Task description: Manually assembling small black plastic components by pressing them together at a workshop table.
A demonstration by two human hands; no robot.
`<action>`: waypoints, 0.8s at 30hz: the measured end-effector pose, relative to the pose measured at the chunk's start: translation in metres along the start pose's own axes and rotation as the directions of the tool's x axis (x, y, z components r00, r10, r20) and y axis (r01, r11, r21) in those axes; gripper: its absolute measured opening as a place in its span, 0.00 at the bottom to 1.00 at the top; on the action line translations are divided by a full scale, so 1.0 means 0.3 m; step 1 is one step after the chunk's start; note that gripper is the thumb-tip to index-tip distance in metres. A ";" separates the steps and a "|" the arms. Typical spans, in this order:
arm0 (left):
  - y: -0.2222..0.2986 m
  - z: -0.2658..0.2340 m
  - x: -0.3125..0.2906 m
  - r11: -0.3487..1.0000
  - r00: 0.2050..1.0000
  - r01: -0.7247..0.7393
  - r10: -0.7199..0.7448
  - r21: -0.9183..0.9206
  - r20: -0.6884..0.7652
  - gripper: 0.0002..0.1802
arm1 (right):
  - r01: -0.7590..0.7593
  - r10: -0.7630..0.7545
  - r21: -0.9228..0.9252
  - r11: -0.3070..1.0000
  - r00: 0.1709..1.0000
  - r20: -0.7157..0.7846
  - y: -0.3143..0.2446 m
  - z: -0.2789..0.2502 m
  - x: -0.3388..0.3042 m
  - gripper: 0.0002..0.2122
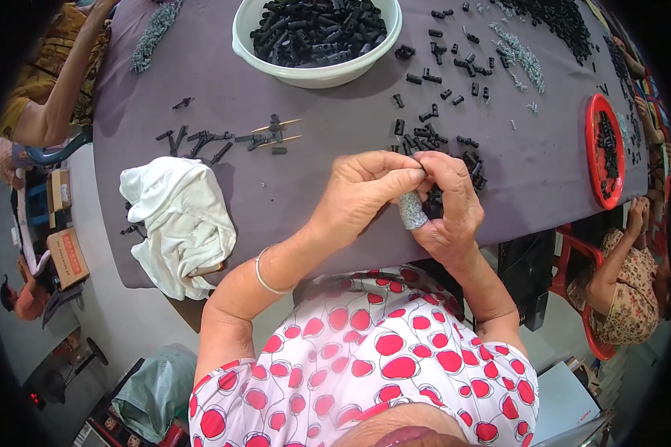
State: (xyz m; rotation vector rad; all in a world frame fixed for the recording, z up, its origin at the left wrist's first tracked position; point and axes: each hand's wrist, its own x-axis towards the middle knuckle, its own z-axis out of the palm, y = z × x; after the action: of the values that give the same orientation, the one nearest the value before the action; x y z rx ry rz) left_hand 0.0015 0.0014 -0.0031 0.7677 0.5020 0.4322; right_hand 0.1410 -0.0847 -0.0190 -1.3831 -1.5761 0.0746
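Observation:
My left hand [361, 182] and my right hand [452, 200] meet over the near part of the table, fingertips pinched together. Between them is a small black part [423, 168], mostly covered by the fingers. A grey speckled wrap [412, 211] covers one digit of my right hand. Just beyond and beside my right hand lies a loose pile of black plastic parts [427, 138]. Left of my hands, black pieces lie in a row, beside a black piece with wooden sticks [276, 130]. A white bowl [317, 77] heaped with short black cylindrical parts stands farther back.
A crumpled white cloth [177, 223] lies at the table's left near corner. A red tray [595, 153] with black parts sits at the right edge. Grey small-part heaps [525, 59] lie at the back right. Other people's arms [60, 97] show left and right.

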 end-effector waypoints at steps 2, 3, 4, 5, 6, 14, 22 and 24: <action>-0.015 0.003 0.004 0.995 0.997 -0.080 0.079 -0.053 -0.014 0.10 | -0.011 0.012 -0.064 0.998 1.000 0.012 -0.020 -0.009 0.014 0.26; -0.013 0.004 0.003 0.995 0.997 -0.078 0.078 -0.054 -0.015 0.10 | -0.021 0.024 -0.129 0.991 0.999 0.023 -0.028 -0.014 0.023 0.26; -0.007 0.008 0.003 0.997 0.997 -0.062 0.061 -0.038 -0.040 0.09 | -0.023 0.026 -0.130 0.991 0.999 0.023 -0.028 -0.019 0.028 0.26; -0.005 0.010 0.002 0.999 0.997 -0.045 0.044 -0.024 -0.065 0.09 | 0.011 0.000 -0.198 0.980 0.998 0.055 -0.026 -0.024 0.033 0.26; -0.006 0.010 0.003 0.999 0.997 -0.043 0.042 -0.024 -0.065 0.09 | 0.046 -0.023 -0.265 0.963 0.996 0.090 -0.024 -0.028 0.035 0.25; -0.008 0.020 0.008 0.993 0.989 -0.033 0.049 0.114 -0.141 0.08 | 0.062 -0.006 -0.316 0.947 0.984 0.176 -0.031 -0.033 0.034 0.25; -0.006 0.015 0.005 0.999 0.987 -0.037 0.041 0.026 -0.153 0.14 | 0.095 -0.068 -0.340 0.936 0.993 0.092 -0.001 -0.058 0.052 0.20; -0.013 0.014 0.006 0.997 0.990 -0.055 0.061 0.050 -0.125 0.13 | 0.089 -0.060 -0.340 0.936 0.994 0.095 0.010 -0.067 0.048 0.20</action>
State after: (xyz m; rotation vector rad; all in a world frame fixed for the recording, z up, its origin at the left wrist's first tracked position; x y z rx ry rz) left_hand 0.0061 -0.0026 -0.0039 0.8040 0.6107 0.5272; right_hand 0.1591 -0.0831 -0.0018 -1.6026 -1.7695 -0.2024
